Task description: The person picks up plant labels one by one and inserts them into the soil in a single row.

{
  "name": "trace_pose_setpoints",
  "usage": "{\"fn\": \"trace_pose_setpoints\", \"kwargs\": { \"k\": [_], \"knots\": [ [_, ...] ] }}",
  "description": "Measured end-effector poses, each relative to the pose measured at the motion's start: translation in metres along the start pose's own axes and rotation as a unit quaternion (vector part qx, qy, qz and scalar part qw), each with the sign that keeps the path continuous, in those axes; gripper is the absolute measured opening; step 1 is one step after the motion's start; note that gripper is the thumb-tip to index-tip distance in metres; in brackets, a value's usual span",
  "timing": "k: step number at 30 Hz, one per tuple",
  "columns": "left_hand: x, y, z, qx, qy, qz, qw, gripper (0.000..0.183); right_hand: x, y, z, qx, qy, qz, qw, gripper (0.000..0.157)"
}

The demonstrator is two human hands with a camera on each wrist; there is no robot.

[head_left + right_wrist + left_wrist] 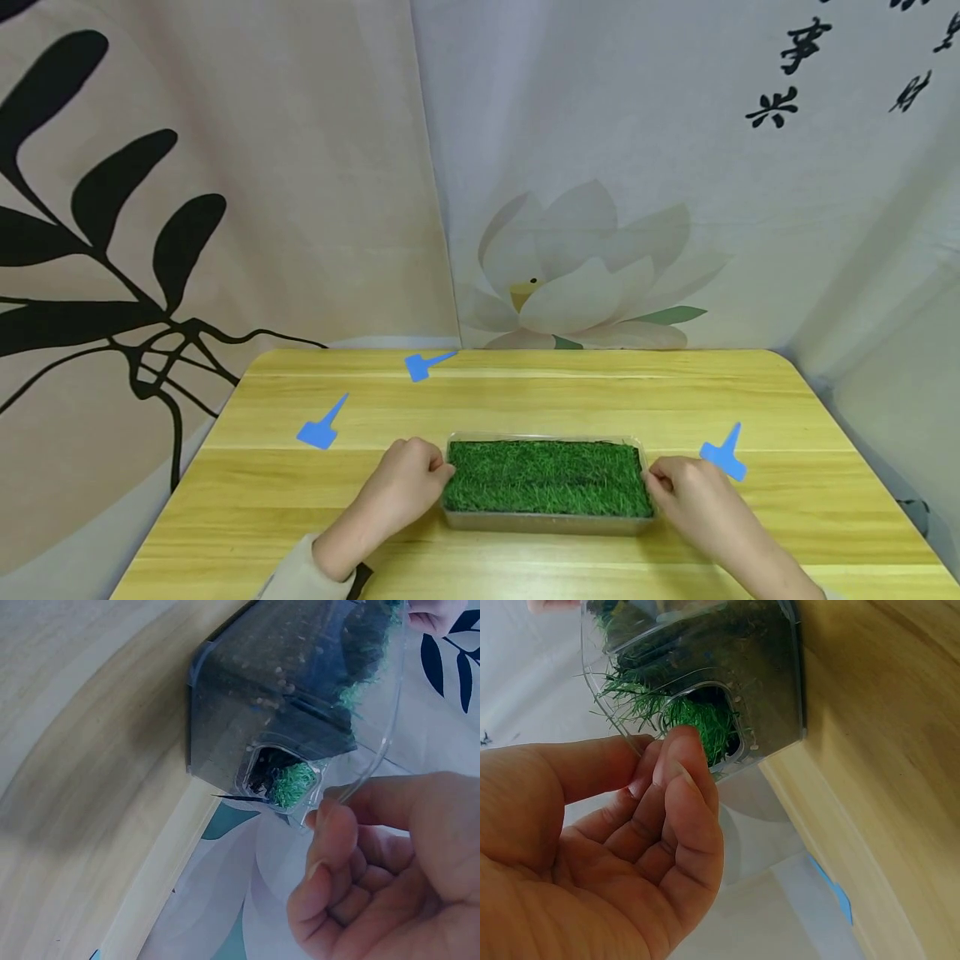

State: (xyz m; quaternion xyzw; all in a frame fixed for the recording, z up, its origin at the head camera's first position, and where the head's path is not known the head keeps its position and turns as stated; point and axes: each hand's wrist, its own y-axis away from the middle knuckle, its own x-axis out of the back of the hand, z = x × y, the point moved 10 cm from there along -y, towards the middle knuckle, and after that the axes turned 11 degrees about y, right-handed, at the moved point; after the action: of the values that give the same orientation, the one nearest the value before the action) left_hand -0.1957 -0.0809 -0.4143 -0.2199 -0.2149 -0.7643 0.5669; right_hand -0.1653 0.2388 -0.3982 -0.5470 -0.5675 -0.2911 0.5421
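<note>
A clear plastic box (547, 524) with green artificial grass (551, 477) filling its top stands near the front of the table. At the box's left end, my left hand (408, 477) pinches the rim between thumb and fingers. My right hand (693, 498) pinches the rim at the opposite end. Both wrist views show a rounded opening in the end wall, with grass blades (701, 720) and a grass tuft (294, 784) showing through it. Dark material lies behind the clear side wall (225, 705).
Blue T-shaped tags lie on the wooden table (555, 571): one tag (321, 432) at the left, another tag (420, 367) by the back edge, and a third tag (724, 459) just beyond my right hand. A printed curtain (337, 167) hangs behind the table.
</note>
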Motion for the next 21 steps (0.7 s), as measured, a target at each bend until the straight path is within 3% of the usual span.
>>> {"fn": "trace_pose_setpoints", "kwargs": {
  "k": [6, 15, 21],
  "knots": [
    [-0.001, 0.006, 0.000, 0.002, -0.007, -0.005, 1.0000, 0.055, 0.004, 0.004, -0.005, 0.021, 0.016, 0.027, 0.999, 0.041],
    [0.000, 0.015, -0.001, -0.007, -0.007, 0.006, 0.9999, 0.054, 0.002, 0.008, -0.008, 0.020, 0.016, 0.019, 0.999, 0.045],
    [-0.001, 0.019, -0.002, -0.010, 0.000, 0.003, 0.9999, 0.052, 0.002, 0.010, -0.009, 0.017, 0.016, 0.022, 0.999, 0.036]
  ]
}}
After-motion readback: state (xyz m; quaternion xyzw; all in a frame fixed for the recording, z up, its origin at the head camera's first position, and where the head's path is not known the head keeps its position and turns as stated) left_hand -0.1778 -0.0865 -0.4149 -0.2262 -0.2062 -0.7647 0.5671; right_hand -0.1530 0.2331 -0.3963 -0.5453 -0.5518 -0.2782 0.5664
